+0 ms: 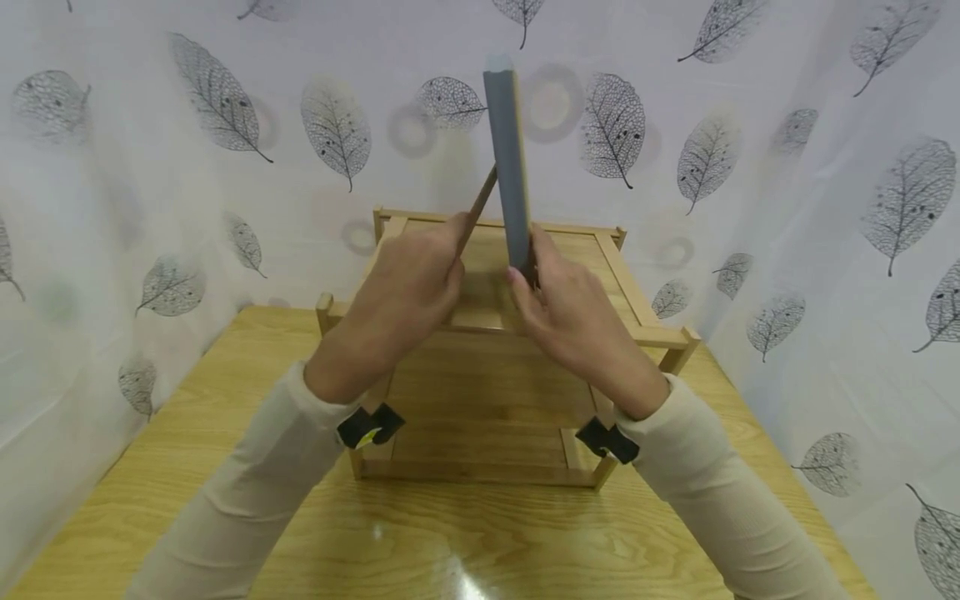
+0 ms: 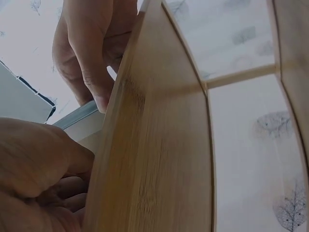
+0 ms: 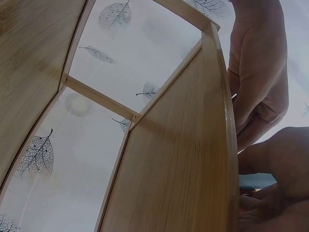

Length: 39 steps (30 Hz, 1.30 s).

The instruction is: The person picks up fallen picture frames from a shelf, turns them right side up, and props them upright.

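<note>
In the head view, my right hand [image 1: 573, 308] pinches the lower end of a grey-blue, book-like slab [image 1: 508, 158] between thumb and fingers. The slab stands almost upright, its narrow side facing me and a yellowish edge along its right. My left hand [image 1: 405, 292] grips a thin brown strip [image 1: 480, 204], which slants up until its tip meets the slab. Both hands are over the top board [image 1: 487, 287] of a two-tier wooden rack. From below, in the wrist views, the rack's board [image 2: 159, 145] hides part of the hands and what they hold.
The wooden rack's lower shelf [image 1: 487, 392] lies below my forearms, and corner posts [image 1: 677, 354] stick up at its sides. It stands on a wood-grain table [image 1: 465, 537]. Around the table hangs a white curtain [image 1: 750, 242] with leaf prints.
</note>
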Each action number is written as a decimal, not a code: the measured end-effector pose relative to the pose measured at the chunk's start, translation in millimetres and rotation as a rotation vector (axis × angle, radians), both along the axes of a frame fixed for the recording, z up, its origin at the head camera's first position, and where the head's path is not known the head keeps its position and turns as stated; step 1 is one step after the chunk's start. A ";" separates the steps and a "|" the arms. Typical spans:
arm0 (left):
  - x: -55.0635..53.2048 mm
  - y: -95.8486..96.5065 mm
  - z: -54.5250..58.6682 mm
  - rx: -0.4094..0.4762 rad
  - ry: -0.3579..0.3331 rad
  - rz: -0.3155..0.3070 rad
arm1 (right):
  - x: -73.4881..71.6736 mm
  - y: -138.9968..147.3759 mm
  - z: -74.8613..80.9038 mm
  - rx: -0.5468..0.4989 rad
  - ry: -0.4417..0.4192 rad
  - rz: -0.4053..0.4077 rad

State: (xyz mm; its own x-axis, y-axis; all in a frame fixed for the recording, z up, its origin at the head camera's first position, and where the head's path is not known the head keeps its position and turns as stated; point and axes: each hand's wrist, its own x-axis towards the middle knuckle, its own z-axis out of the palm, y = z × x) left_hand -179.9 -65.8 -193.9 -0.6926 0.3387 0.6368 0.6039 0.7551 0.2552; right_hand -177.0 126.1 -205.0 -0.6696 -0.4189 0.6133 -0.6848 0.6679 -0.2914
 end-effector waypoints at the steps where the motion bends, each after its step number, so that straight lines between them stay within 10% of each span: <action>1: -0.3 -0.5 0.1 -0.005 0.002 0.003 | 0.1 -0.2 0.1 0.002 0.002 -0.001; 39: -1.3 -10.4 2.0 0.053 -0.089 -0.029 | 0.3 -2.9 2.1 0.053 0.021 -0.018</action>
